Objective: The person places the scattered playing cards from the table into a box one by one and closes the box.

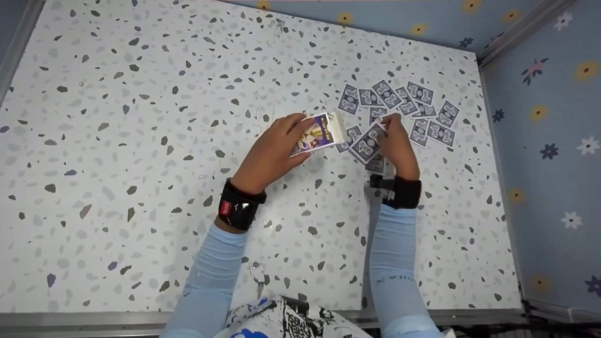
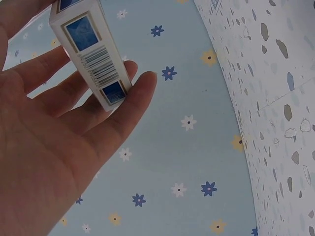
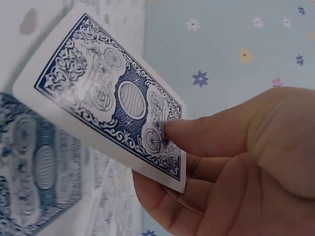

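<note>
My left hand (image 1: 277, 148) grips a playing card box (image 1: 319, 132) with a purple and gold picture on its face. In the left wrist view, the box (image 2: 93, 56) shows a narrow side with a barcode, and fingers wrap around it. The box's whitish end points right, toward the cards. My right hand (image 1: 398, 143) pinches a blue-backed playing card (image 1: 368, 142) between thumb and fingers. Close up in the right wrist view, the card (image 3: 133, 98) is tilted, its patterned back showing, above other cards (image 3: 42, 167).
Several playing cards (image 1: 420, 92) lie scattered and partly overlapping, backs up, on the speckled white table (image 1: 141, 141). Blue flowered panels (image 1: 549, 155) rise along the right and far edges. A metal rail (image 1: 84, 321) runs along the near edge.
</note>
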A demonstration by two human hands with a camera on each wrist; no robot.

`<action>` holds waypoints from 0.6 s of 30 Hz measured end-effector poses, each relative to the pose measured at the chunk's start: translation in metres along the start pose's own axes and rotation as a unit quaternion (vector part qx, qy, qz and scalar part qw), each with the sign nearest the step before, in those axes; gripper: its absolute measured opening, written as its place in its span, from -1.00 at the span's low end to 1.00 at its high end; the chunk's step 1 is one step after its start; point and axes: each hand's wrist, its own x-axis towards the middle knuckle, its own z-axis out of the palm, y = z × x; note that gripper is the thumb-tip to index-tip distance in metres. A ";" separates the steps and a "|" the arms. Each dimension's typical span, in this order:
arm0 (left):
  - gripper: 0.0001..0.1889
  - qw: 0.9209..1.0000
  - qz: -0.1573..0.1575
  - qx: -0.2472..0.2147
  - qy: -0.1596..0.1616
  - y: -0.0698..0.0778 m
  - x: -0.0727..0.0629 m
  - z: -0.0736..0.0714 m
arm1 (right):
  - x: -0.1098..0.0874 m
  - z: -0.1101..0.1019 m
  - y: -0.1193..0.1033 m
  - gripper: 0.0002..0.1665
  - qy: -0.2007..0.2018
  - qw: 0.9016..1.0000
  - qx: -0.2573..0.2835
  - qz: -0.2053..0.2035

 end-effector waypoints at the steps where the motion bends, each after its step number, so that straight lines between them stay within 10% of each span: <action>1: -0.36 1.000 -0.001 0.000 0.000 0.000 0.000 0.000 | -0.003 -0.002 -0.003 -0.61 0.011 1.000 0.001 -0.010; 11: -0.36 1.000 -0.001 0.002 -0.006 0.000 0.000 0.001 | -0.044 -0.023 -0.036 -0.59 0.174 0.975 0.074 -0.120; 18: -0.36 1.000 0.004 0.006 -0.011 0.001 0.001 0.002 | -0.069 -0.030 -0.056 -0.61 0.226 0.924 0.234 -0.201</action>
